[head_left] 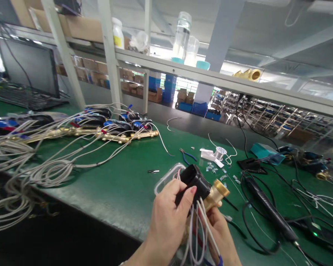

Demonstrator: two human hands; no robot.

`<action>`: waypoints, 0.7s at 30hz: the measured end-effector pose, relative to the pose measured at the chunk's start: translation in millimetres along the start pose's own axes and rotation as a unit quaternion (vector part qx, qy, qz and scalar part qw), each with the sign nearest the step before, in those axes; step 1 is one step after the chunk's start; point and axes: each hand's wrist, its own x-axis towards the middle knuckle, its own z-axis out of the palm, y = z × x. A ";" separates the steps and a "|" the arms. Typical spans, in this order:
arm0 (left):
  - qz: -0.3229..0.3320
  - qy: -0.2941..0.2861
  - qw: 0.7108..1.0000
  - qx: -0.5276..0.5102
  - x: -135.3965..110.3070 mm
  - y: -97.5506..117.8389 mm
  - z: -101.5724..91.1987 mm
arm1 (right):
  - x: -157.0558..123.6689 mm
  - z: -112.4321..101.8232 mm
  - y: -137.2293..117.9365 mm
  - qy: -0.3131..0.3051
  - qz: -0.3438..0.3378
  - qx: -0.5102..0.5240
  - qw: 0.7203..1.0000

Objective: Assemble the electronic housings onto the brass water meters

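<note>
Head view: the left hand point(165, 216) pinches a boxy black plastic housing point(197, 184) between thumb and fingers, the housing at its upper right, above the green bench point(122, 192). Pale grey looped cables point(209, 227) hang below. Rightward, the golden brass threaded pipe body point(215, 195) slants lengthwise, threaded end pointing up-right. Beneath it curls the right hand point(222, 232), its grip partly hidden.

Two hands point(166, 212) held one device point(197, 180); beyond this grip lay one spool point(220, 152), one pair of pliers point(189, 155); leftward, one monitor point(29, 66).
</note>
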 end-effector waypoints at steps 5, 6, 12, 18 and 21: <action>0.000 -0.128 0.992 0.012 11.9 -2.2 -26.7 | -10.1 -14.7 6.1 0.080 0.004 -0.012 0.997; -0.019 -0.134 0.990 0.036 23.5 -5.1 -33.8 | -12.6 -18.5 3.6 0.088 0.005 -0.024 0.996; -0.141 -0.304 0.929 0.157 108.7 -30.4 -43.4 | -18.9 -29.3 -26.7 0.084 -0.054 -0.215 0.971; -0.236 -0.526 0.790 0.208 123.4 -49.0 -29.2 | -12.5 -33.5 -42.7 0.005 -0.064 -0.324 0.944; -0.215 -0.525 0.799 0.202 117.6 -51.7 -31.9 | -11.2 -36.0 -47.8 -0.010 -0.078 -0.358 0.930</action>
